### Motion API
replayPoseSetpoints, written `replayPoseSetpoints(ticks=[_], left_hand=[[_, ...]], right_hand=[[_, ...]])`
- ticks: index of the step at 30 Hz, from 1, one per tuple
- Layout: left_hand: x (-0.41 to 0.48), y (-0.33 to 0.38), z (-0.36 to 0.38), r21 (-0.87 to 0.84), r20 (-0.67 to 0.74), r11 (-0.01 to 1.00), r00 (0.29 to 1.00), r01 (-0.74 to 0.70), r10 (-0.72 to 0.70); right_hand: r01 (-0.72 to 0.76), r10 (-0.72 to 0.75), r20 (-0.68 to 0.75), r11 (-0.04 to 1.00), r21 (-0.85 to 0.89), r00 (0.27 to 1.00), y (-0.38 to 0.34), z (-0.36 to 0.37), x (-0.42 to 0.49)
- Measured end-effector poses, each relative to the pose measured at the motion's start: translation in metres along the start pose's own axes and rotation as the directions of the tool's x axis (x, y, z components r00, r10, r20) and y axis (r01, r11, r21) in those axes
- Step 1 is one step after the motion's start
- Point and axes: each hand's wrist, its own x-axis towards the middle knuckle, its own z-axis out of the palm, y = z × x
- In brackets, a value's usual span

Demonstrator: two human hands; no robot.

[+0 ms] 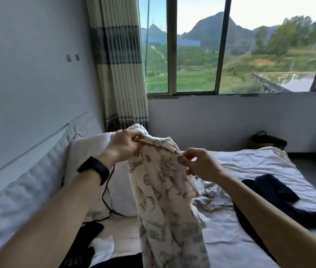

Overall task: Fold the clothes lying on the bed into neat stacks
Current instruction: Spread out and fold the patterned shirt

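**A:** Pinching the upper edge of the printed top (159, 190) with the left fingers (137, 139), nipping the same edge a little further along with the right fingers (187, 154). Both clamped on cloth, nothing loose. Got the left hand (123, 146) up higher, right hand (201, 165) lower. Holding it up off the bed (253, 167), hanging bunched and twisted, bottom end out of view.

**B:** Yep, not spread out yet. Best to slide the right pinch along that edge to the far corner, pull both corners well apart, give a light shake, then lay it flat on the bed before folding.

**A:** Lay it where, though? Crumpled pale cloth (211, 198) right below the right hand, dark clothes (275, 192) just past that.

**B:** Probably need to shove those aside first, or use the bare bit beyond the dark pile. Worth keeping clear of the black cable (104, 192) by the pillow (83, 149) too. No neat stack in sight yet, so early days.
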Motion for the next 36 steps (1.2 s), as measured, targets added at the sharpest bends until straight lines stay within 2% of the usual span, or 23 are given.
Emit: replayPoseSetpoints(ticks=[3, 7, 11, 13, 16, 18, 21, 23, 25, 28, 30, 32, 36], left_hand=[[-0.002, -0.012, 0.002, 0.169, 0.031, 0.983, 0.997, 0.066, -0.072], [0.003, -0.003, 0.022, 0.300, 0.025, 0.954, 0.999, 0.019, -0.028], [-0.001, 0.058, 0.049, 0.038, -0.045, 0.986, 0.985, -0.165, 0.167], [-0.001, 0.080, 0.064, -0.060, -0.054, 0.988, 0.989, -0.141, 0.138], [0.008, 0.089, 0.085, -0.129, 0.031, 0.990, 0.997, -0.060, 0.064], [0.015, 0.090, 0.091, -0.157, 0.029, 0.985, 0.996, -0.074, 0.080], [0.025, 0.093, 0.091, -0.139, 0.037, 0.983, 0.992, -0.118, 0.124], [0.028, 0.091, 0.096, -0.145, 0.046, 0.980, 0.989, -0.133, 0.141], [0.021, 0.089, 0.111, -0.149, -0.012, 0.981, 0.993, -0.121, 0.120], [-0.010, 0.090, 0.152, -0.203, -0.163, 0.977, 0.986, -0.070, 0.037], [-0.030, 0.096, 0.178, -0.235, -0.107, 0.972, 0.994, 0.004, -0.030], [-0.037, 0.096, 0.196, -0.218, 0.011, 0.972, 0.996, 0.089, -0.088], [-0.035, 0.070, 0.208, 0.000, 0.113, 0.999, 0.992, 0.049, -0.049]], right_hand=[[0.018, -0.011, -0.176, 0.999, 0.034, 0.984, -0.005, -0.033, -0.005], [0.049, -0.051, -0.257, 0.999, -0.016, 0.965, -0.031, -0.054, -0.004], [0.031, 0.028, -0.334, 0.985, 0.172, 0.942, -0.058, -0.067, 0.006], [0.049, 0.026, -0.342, 0.976, 0.211, 0.939, -0.068, -0.071, 0.010], [0.083, 0.015, -0.336, 0.958, 0.275, 0.942, -0.081, -0.081, 0.013], [0.083, 0.018, -0.330, 0.954, 0.289, 0.944, -0.085, -0.090, 0.013], [0.067, 0.011, -0.370, 0.978, 0.196, 0.929, -0.083, -0.108, 0.012], [0.058, 0.054, -0.388, 0.961, 0.270, 0.920, -0.079, -0.119, 0.011], [0.063, 0.096, -0.398, 0.927, 0.370, 0.912, -0.077, -0.127, 0.009], [0.076, 0.100, -0.411, 0.918, 0.390, 0.906, -0.075, -0.133, 0.007], [0.075, 0.106, -0.394, 0.906, 0.417, 0.913, -0.072, -0.135, 0.004], [0.069, 0.109, -0.371, 0.897, 0.436, 0.922, -0.070, -0.138, 0.001], [0.036, 0.143, -0.415, 0.919, 0.393, 0.898, -0.052, -0.148, -0.011]])
